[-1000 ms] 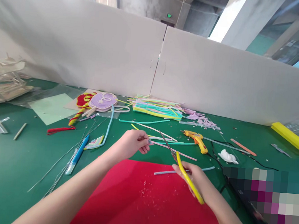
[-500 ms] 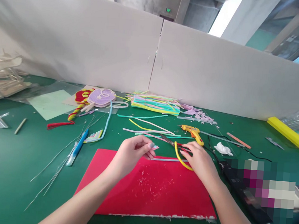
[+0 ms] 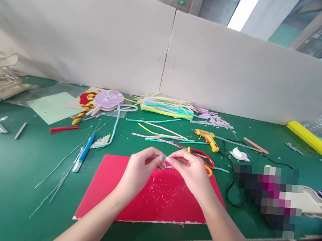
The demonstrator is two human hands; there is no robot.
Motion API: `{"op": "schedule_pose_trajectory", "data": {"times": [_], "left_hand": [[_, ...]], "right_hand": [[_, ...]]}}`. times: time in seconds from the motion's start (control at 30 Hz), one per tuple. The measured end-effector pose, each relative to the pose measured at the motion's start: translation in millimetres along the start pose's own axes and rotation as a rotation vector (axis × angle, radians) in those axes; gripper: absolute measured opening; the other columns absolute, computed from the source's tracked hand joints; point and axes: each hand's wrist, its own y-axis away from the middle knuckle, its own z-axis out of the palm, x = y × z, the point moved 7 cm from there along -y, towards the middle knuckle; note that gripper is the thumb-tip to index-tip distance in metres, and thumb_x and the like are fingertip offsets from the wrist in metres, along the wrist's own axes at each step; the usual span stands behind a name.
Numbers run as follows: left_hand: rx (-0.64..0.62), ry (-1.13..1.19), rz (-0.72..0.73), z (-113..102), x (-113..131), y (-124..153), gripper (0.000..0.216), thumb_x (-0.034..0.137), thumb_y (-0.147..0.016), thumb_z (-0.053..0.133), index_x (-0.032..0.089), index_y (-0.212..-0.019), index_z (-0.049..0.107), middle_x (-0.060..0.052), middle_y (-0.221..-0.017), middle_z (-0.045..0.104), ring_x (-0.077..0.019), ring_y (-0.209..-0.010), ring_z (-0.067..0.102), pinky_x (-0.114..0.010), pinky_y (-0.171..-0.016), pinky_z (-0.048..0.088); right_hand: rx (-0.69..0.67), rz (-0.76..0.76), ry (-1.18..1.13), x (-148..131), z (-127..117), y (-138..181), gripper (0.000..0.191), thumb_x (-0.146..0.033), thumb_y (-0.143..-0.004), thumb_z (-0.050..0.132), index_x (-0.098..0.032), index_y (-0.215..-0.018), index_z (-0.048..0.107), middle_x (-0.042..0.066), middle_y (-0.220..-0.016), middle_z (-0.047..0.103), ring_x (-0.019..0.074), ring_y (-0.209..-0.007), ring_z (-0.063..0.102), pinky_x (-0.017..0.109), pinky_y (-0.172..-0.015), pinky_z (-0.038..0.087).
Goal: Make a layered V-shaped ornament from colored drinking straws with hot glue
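Over the red board [image 3: 155,198], my left hand [image 3: 146,164] is pinched shut on a small pastel piece, mostly hidden by the fingertips. My right hand [image 3: 189,167] meets it there, thumb and finger closed at the same piece. Just beyond my right hand lie scissors [image 3: 209,159] with red handles, partly covered by that hand. A bent yellow fuzzy stem [image 3: 209,172] lies by the handles, and a pale blue stem [image 3: 220,169] pokes out to the right. Several loose fuzzy stems [image 3: 162,137] are spread behind the hands.
A yellow glue gun [image 3: 208,138] and crumpled white tissue [image 3: 239,154] lie to the right. Bundled fuzzy stems [image 3: 167,109] sit near the partition [image 3: 113,46]. On the left are a blue pen-like tool [image 3: 84,153], thin wires [image 3: 59,175] and a purple fuzzy ornament [image 3: 108,100].
My right hand has left the scissors, which now lie on the table, and moved left to meet my left hand at the small piece. My left hand has stayed nearly in place.
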Motion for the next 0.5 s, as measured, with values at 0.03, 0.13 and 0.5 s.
{"op": "schedule_pose_trajectory", "data": {"times": [0.03, 0.13, 0.5], "left_hand": [[0.004, -0.013, 0.007, -0.2, -0.5, -0.1, 0.016, 0.028, -0.084, 0.054, 0.016, -0.075, 0.061, 0.0, -0.067, 0.066, -0.0123, -0.062, 0.063, -0.023, -0.062, 0.052], [-0.007, -0.018, 0.007, 1.4, -4.6, -2.0, 0.015, 0.027, -0.084, 0.054, 0.016, -0.077, 0.061, 0.0, -0.067, 0.066, -0.0119, -0.063, 0.064, -0.023, -0.063, 0.052], [-0.04, -0.117, -0.043, -0.5, -28.6, 1.5, 0.028, 0.031, -0.089, 0.039, 0.015, -0.084, 0.062, -0.005, -0.077, 0.068, -0.0168, -0.073, 0.065, -0.03, -0.072, 0.052]], "right_hand": [[0.005, 0.008, -0.002, 1.6, 0.3, -0.7, 0.024, -0.042, -0.075, 0.064, -0.018, -0.078, 0.066, 0.004, -0.079, 0.066, 0.0175, -0.078, 0.062, 0.029, -0.072, 0.052], [0.016, 0.035, -0.025, 7.4, 0.7, -2.8, 0.023, -0.04, -0.075, 0.064, -0.018, -0.08, 0.066, 0.004, -0.082, 0.067, 0.0176, -0.08, 0.063, 0.029, -0.073, 0.052], [-0.026, 0.178, -0.102, 47.0, 12.3, 2.3, 0.029, -0.043, -0.072, 0.064, -0.016, -0.081, 0.067, 0.003, -0.076, 0.068, 0.0172, -0.073, 0.062, 0.028, -0.068, 0.048]]}}
